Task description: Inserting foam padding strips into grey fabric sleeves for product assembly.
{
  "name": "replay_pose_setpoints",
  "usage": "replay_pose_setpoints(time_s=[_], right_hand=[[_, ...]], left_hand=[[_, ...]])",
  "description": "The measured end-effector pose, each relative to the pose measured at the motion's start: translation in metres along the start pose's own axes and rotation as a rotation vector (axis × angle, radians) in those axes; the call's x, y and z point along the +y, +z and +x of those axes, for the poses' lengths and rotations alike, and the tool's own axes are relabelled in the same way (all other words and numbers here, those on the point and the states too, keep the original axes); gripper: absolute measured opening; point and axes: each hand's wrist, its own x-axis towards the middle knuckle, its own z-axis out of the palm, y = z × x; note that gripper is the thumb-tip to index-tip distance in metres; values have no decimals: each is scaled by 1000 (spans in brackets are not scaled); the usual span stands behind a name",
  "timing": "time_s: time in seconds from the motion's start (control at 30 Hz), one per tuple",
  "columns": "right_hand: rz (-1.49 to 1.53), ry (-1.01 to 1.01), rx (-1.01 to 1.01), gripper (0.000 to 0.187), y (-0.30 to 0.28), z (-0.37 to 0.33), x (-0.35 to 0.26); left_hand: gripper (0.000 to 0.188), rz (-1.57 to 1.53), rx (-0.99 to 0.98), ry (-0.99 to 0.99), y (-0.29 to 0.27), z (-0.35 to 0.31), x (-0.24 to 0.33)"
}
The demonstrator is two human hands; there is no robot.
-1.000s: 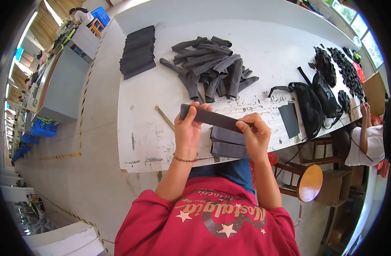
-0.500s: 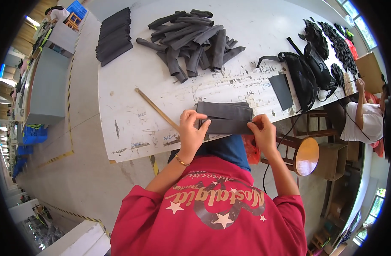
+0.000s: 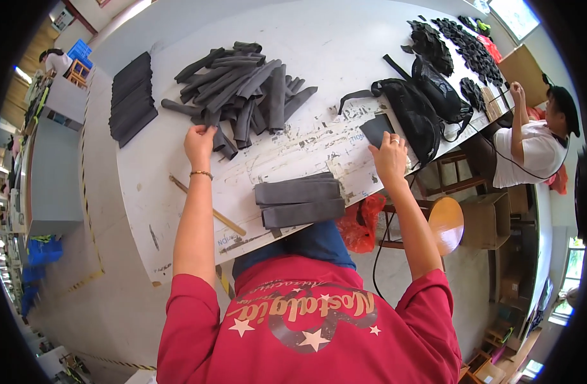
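My left hand (image 3: 200,146) is at the near edge of a loose pile of dark grey fabric rolls (image 3: 245,83), its fingers closed on the end of one roll (image 3: 212,119). Farther right, my right hand (image 3: 390,157) reaches over a flat dark rectangular piece (image 3: 374,130); its fingers are stretched out and touch or hover at the near edge, I cannot tell which. Between my arms, at the table's front edge, lie folded dark grey fabric strips (image 3: 300,201), with neither hand on them.
A neat stack of dark fabric pieces (image 3: 132,99) lies at the table's far left. A wooden stick (image 3: 207,206) rests near the front edge. Black mesh bags (image 3: 412,115) sit on the right, with a cable hanging by a round stool (image 3: 446,225). Another person (image 3: 530,141) sits beyond.
Both hands have let go of the folded strips at the front edge. The left has reached forward and left to the roll pile, the right forward to the flat dark piece.
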Motion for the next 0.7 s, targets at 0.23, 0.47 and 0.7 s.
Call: replay_pose_setpoints(time_s=[0.23,0.47,0.7], right_hand=[[-280,-344,-241,15,14,2,-10],[217,-231,-216,13,8,10,20],[1028,112,70,38,-73,6,-51]], left_hand=[[38,262,-125,107,-9,4,6],[23,-949,-459,-502,-41,-42,-27],[31,-1497,-487,-394,-51,-122,33]])
